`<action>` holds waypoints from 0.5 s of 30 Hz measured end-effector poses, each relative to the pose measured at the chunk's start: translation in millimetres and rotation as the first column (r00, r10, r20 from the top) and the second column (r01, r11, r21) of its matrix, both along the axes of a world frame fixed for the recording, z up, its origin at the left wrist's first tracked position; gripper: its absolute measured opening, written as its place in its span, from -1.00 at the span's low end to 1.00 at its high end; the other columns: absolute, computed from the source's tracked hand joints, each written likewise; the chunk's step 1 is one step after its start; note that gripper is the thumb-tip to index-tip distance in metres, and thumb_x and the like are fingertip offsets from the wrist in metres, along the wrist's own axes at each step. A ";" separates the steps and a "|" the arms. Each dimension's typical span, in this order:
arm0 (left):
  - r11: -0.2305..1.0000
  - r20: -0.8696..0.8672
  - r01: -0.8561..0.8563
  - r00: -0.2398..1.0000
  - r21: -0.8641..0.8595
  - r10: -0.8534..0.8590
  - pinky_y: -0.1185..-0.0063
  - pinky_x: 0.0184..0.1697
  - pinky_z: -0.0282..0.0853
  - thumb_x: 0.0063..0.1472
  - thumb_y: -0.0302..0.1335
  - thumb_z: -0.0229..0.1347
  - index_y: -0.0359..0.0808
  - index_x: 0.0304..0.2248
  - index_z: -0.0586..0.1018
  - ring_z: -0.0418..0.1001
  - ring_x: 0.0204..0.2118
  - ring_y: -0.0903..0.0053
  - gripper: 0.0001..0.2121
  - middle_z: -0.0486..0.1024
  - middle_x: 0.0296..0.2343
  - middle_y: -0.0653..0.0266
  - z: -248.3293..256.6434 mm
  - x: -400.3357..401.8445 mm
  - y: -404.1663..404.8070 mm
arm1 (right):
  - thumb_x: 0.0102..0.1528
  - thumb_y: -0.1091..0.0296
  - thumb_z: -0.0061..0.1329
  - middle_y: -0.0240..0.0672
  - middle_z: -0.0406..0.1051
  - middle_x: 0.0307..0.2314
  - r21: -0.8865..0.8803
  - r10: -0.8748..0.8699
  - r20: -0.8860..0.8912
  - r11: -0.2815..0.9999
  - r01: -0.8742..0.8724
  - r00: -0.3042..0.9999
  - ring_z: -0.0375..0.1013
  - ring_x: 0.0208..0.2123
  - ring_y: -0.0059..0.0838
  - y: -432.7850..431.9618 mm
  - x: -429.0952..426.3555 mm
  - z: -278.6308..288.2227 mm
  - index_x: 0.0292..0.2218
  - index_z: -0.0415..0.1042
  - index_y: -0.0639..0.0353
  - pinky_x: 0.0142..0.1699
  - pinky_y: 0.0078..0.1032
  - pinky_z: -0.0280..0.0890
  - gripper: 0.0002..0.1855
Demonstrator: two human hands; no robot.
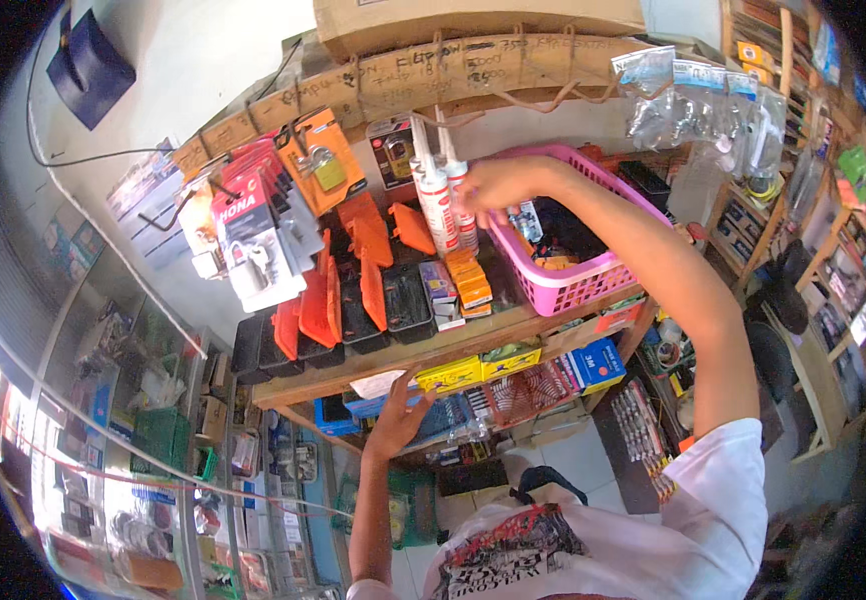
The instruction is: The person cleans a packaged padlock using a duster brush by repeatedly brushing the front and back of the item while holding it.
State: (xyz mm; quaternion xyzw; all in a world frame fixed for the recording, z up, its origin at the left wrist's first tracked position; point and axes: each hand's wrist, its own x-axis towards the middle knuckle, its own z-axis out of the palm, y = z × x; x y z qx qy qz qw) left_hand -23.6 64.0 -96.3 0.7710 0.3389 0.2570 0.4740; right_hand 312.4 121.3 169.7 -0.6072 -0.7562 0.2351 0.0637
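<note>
My right hand (504, 187) reaches over the pink plastic basket (575, 289), its curled fingers against the white sealant cartridges (436, 206) beside the basket's left rim. Whether the fingers grip a cartridge or only touch it, I cannot tell. The cartridges stand upright with their nozzles up. Small orange boxes (468, 279) are stacked in front of them. My left hand (399, 420) is at the front edge of the wooden shelf (373, 360), fingers apart and seemingly holding nothing. Next to its fingertips are yellow boxes (448, 375) on the level below.
Black bins with orange lids (320, 300) line the shelf's left part. Blister-packed padlocks (253, 262) hang on hooks above them, and clear plastic packets (695, 105) hang at right. A glass display case (177, 450) stands at left. A blue 3M box (590, 367) sits below.
</note>
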 end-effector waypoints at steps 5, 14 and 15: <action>1.000 0.135 -0.031 0.990 -0.003 0.031 0.49 -0.11 0.36 0.25 -0.37 0.06 -0.27 0.18 0.09 0.32 0.00 0.38 -0.42 0.17 0.06 0.12 -26.7 -2.5 1.8 | 0.14 -0.11 -0.16 -0.20 0.46 -0.18 -0.326 -0.213 0.315 0.891 0.316 0.925 0.50 -0.27 -0.31 -8.7 65.4 -39.7 -0.03 0.35 0.10 -0.17 -0.29 0.38 -0.47; 0.996 0.199 -0.060 0.977 -0.061 0.071 0.57 -0.10 0.30 0.26 -0.43 0.03 -0.32 0.12 0.18 0.32 -0.15 0.52 -0.51 0.27 -0.10 0.20 -17.2 19.7 10.8 | 0.02 0.06 -0.04 -0.11 0.42 -0.20 -0.299 -0.272 0.453 0.851 0.433 0.849 0.47 -0.34 -0.28 -5.7 148.0 -96.4 -0.04 0.34 0.30 -0.29 -0.31 0.38 -0.43; 0.994 0.200 -0.087 0.975 -0.070 0.099 0.57 -0.09 0.29 0.26 -0.41 0.02 -0.32 0.11 0.19 0.32 -0.15 0.52 -0.53 0.29 -0.12 0.21 -17.9 22.1 12.2 | 0.01 0.06 -0.03 -0.11 0.42 -0.20 -0.299 -0.299 0.421 0.846 0.442 0.856 0.47 -0.35 -0.28 -5.2 158.4 -99.2 -0.04 0.34 0.31 -0.30 -0.31 0.38 -0.42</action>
